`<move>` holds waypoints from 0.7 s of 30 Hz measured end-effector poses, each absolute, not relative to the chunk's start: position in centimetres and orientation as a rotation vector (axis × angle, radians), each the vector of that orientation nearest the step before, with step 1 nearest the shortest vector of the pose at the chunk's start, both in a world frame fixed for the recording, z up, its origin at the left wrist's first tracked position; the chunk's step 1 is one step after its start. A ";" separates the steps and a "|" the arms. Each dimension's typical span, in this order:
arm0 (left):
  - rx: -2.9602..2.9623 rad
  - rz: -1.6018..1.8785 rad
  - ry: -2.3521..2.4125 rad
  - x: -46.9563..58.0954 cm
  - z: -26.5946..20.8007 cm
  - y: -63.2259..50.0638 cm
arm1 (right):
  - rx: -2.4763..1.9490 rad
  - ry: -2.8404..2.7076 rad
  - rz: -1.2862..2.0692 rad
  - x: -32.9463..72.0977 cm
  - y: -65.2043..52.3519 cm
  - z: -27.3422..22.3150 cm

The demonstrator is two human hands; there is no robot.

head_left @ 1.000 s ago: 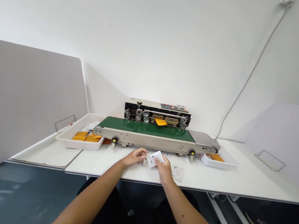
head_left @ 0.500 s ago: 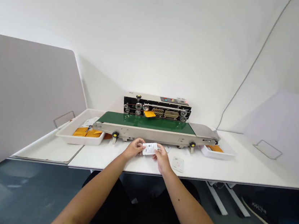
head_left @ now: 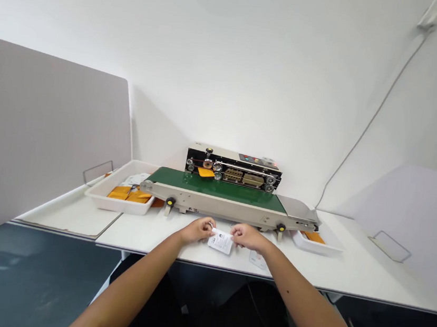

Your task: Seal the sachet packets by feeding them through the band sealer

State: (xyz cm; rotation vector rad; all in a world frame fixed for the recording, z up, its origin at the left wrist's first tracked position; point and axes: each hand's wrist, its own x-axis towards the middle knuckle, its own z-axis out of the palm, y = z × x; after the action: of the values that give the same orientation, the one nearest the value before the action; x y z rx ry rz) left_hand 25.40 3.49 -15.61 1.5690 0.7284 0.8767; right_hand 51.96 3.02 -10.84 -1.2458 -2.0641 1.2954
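Observation:
A small white printed sachet (head_left: 220, 242) is held in front of me, near the table's front edge. My left hand (head_left: 199, 229) pinches its upper left corner, and my right hand (head_left: 247, 236) pinches the upper right corner. Both hands are closed on it. Beside my right wrist, partly covered by the forearm, a second pale packet (head_left: 256, 259) lies flat on the table. Beyond my hands stands a band sealing machine (head_left: 234, 168) with a green conveyor belt (head_left: 219, 188). An orange packet (head_left: 205, 173) sticks out of its rollers on the left.
A white tray (head_left: 97, 191) with orange and white packets and scissors stands at the left. Another white tray (head_left: 319, 247) holding orange packets sits under the conveyor's right end. Grey partitions (head_left: 47, 126) flank the table (head_left: 146, 234). A cable (head_left: 371, 118) runs down the wall.
The sachet has been lowered and tilted, with my fingers now at its upper corners. The orange packet in the machine has moved left through the rollers. The view has tilted.

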 end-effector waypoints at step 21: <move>1.578 0.965 0.754 25.4 -16.3 4.0 | -1.325 -0.671 0.643 65.8 15.3 -3.3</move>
State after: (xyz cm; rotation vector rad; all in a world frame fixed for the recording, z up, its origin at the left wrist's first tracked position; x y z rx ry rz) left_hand 25.39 3.96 -16.27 1.5781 0.7545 0.9651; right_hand 65.80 15.27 -3.30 -1.3249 -0.6711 0.6428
